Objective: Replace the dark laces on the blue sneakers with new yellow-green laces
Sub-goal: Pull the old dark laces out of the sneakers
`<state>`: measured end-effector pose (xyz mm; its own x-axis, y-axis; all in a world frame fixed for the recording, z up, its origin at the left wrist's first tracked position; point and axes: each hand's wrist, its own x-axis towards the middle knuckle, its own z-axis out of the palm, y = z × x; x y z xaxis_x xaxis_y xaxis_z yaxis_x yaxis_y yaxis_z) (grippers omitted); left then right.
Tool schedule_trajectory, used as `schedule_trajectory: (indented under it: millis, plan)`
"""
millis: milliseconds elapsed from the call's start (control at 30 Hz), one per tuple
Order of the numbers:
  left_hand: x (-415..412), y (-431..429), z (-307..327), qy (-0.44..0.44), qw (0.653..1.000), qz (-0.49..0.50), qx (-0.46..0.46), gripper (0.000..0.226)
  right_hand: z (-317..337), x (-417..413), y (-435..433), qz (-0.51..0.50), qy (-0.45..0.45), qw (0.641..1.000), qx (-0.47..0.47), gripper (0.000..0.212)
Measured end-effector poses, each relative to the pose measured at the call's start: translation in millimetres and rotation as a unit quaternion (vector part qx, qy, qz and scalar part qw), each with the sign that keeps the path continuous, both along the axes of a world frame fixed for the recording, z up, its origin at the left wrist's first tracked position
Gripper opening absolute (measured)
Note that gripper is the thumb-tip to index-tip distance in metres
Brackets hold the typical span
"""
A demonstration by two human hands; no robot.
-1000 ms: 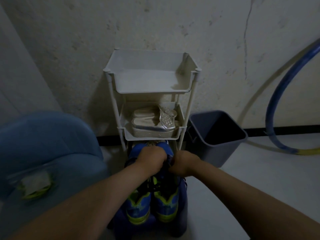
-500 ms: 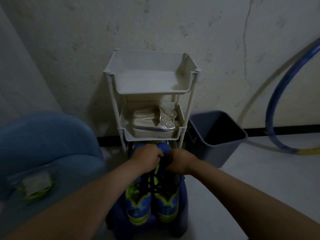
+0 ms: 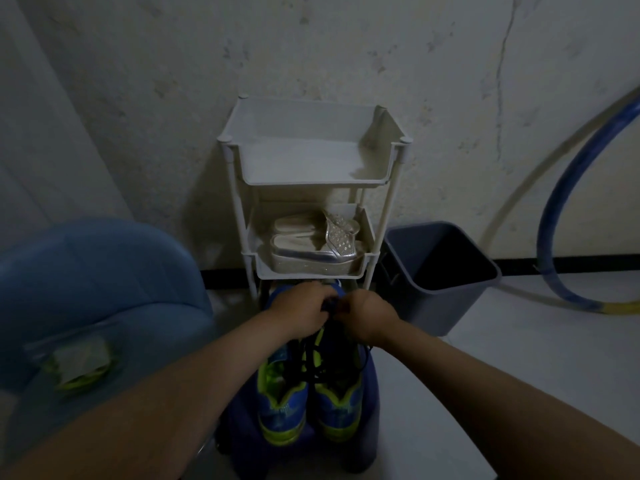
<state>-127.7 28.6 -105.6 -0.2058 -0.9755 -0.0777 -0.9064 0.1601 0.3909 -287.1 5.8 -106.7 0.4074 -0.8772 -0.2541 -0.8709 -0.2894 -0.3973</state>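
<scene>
The left hand (image 3: 299,311) and the right hand (image 3: 367,317) are close together, knuckles almost touching, at the toe end of the blue sneakers (image 3: 282,407). Each grip is curled shut on a bit of the dark laces (image 3: 310,362) between them, though it is dim and I can't see the fingertips well. Loose loops of lace hang down over the shoes.

The sneakers stand side by side, heels toward the person, on a small blue stool (image 3: 369,393) in front of a white rack (image 3: 311,183).

Laces are soft, light and floppy. I think they will slide out best if held near each hole and pulled a little at a time. The shoes look light and could tip, so one hand may need to hold them.

A clear packet (image 3: 78,362) with something yellow-green, maybe the new laces, lies on the blue chair (image 3: 104,265) to the left.
</scene>
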Motion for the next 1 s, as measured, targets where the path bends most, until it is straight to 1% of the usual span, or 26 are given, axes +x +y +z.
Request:
schedule_trajectory:
  millis: [100,133,200,267,300,367,400,433,467,533,600,633,667,733,767,833,900,933,1000]
  plan:
    - [2.5,0.1,9.8,-0.072,0.996,-0.034,-0.042,0.025,3.3,1.3,-3.3,-0.036,-0.069,0.997,-0.003,0.018]
    - [3.5,0.0,11.4,-0.084,0.995,-0.034,-0.051,0.025,4.3,1.0,-4.1,-0.043,-0.076,0.996,0.001,0.019]
    - [4.4,0.5,12.3,-0.077,0.996,-0.019,-0.047,0.026,3.8,-0.1,-4.9,-0.045,-0.069,0.996,0.02,0.02]
    - [2.0,1.4,11.9,-0.032,0.998,0.023,-0.044,0.024,1.0,-1.1,-5.4,-0.028,-0.028,0.999,0.035,0.016]
    - [-0.3,1.7,10.9,0.009,0.997,0.061,-0.04,0.023,-1.3,-1.5,-5.9,-0.021,-0.008,0.999,0.039,0.013]
    - [-5.5,1.2,10.2,0.092,0.984,0.152,-0.019,0.023,-5.0,-2.3,-6.5,-0.022,0.01,0.999,0.044,0.017]
    - [-7.2,1.7,9.8,0.116,0.976,0.184,-0.008,0.023,-6.6,-2.7,-7.2,-0.027,0.008,0.999,0.041,0.021]
    - [-7.1,1.7,8.5,0.121,0.973,0.196,-0.001,0.023,-7.2,-3.1,-7.7,-0.031,0.007,0.999,0.035,0.023]
    - [-6.2,1.1,7.0,0.107,0.977,0.187,-0.002,0.022,-6.8,-3.7,-7.9,-0.031,0.005,0.999,0.03,0.024]
    - [-3.6,1.4,5.5,0.062,0.989,0.133,-0.025,0.023,-2.1,-2.2,-6.5,-0.028,-0.015,0.999,0.022,0.018]
    - [-0.7,1.9,8.6,0.045,0.996,0.056,-0.051,0.043,5.9,0.2,-5.6,-0.036,-0.073,0.997,0.005,0.012]
    - [1.0,2.3,11.1,0.031,0.997,0.019,-0.066,0.052,9.9,1.2,-5.3,-0.043,-0.101,0.994,-0.01,0.015]
    - [1.8,2.8,14.7,0.004,0.996,-0.016,-0.092,0.056,13.6,2.0,-5.1,-0.047,-0.126,0.991,-0.023,0.02]
    - [3.1,1.5,19.9,-0.05,0.987,-0.063,-0.14,0.05,19.3,2.0,-4.6,-0.052,-0.155,0.986,-0.021,0.028]
    - [4.5,0.1,22.8,-0.06,0.985,-0.066,-0.146,0.043,20.1,1.8,-4.5,-0.056,-0.159,0.986,-0.013,0.03]
    - [7.3,-2.3,28.3,-0.083,0.987,-0.053,-0.128,0.03,21.7,1.7,-3.3,-0.059,-0.162,0.985,-0.003,0.029]
    - [8.2,-2.2,31.9,-0.1,0.987,-0.045,-0.12,0.026,23.1,1.7,-2.3,-0.055,-0.154,0.987,0.007,0.02]
    - [8.4,-1.1,32.7,-0.085,0.988,-0.035,-0.122,0.025,22.9,1.8,-2.3,-0.048,-0.143,0.988,0.019,0.017]
    - [7.4,-0.1,31.6,-0.013,0.992,0.017,-0.125,0.023,20.3,1.5,-1.6,-0.026,-0.093,0.994,0.045,0.018]
